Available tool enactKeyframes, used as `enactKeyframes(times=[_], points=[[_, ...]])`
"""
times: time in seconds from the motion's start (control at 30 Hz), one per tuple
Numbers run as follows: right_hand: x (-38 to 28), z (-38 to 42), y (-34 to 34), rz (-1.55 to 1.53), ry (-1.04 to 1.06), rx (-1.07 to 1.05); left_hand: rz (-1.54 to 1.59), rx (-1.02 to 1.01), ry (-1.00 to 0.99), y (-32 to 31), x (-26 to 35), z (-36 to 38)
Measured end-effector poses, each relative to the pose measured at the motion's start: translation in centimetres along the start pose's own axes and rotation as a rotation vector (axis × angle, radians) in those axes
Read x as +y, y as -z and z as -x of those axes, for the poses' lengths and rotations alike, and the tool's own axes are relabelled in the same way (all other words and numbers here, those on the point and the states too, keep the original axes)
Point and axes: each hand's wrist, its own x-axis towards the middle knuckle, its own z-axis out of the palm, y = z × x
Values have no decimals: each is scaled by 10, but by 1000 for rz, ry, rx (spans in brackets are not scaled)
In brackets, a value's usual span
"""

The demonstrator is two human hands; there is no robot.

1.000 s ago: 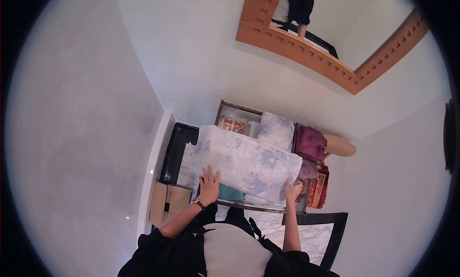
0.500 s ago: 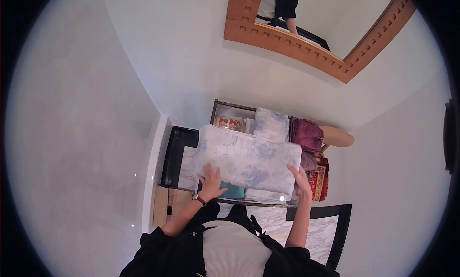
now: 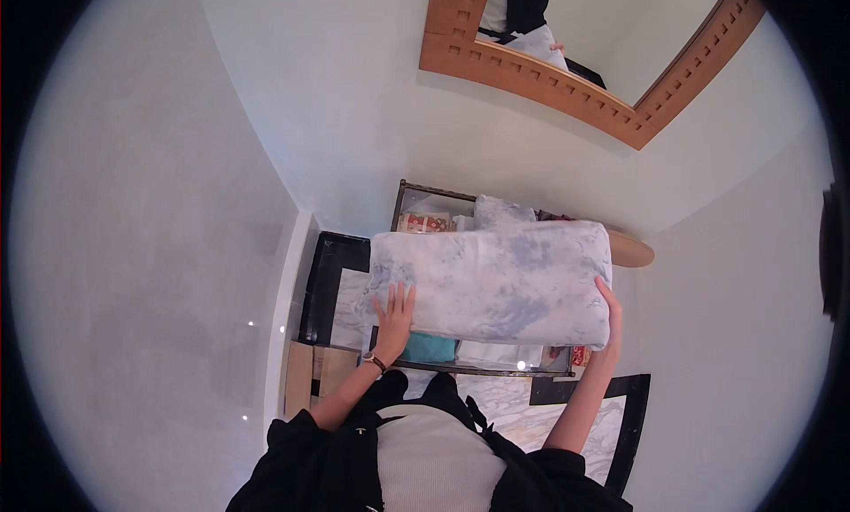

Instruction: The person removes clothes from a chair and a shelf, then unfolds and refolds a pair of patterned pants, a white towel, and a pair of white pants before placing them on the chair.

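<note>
A large folded cloth [image 3: 496,282], white with blurry blue-grey patches, spans the space in front of me, held above a glass-topped table. My left hand [image 3: 393,321], with a watch at its wrist, lies with fingers stretched on the cloth's near left corner. At the right end, my right hand [image 3: 609,313] grips the edge, thumb on top and the other fingers hidden beneath. Behind it lies a smaller folded cloth [image 3: 503,211] of the same pattern. A teal folded cloth [image 3: 429,347] and a white one [image 3: 487,354] show under the near edge.
The glass table [image 3: 443,368] has a dark metal frame. A patterned box-like item [image 3: 425,222] stands at its back left. A wooden oval piece [image 3: 633,250] juts out at right. A wood-framed mirror [image 3: 531,73] hangs on the wall. Cardboard boxes [image 3: 336,370] sit at lower left.
The folded cloth has spread or been pulled to the right and raised at that end, now covering most of the maroon cloth. My right hand moved right with it; my left moved slightly up and right.
</note>
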Motion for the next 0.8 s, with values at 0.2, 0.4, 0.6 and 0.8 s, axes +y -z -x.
enactKeyframes(times=[0.2,0.4,0.6,0.8], points=[[26,-32,74,-82,-72,0,-63,8,-153,-24,-3,18],[26,-17,75,124,-20,90,-78,-59,-189,-12,1,22],[5,3,75,148,17,106,55,-192,-219,-2,16,29],[31,-9,47,497,47,-2,296,-311,-230,1,9,29]])
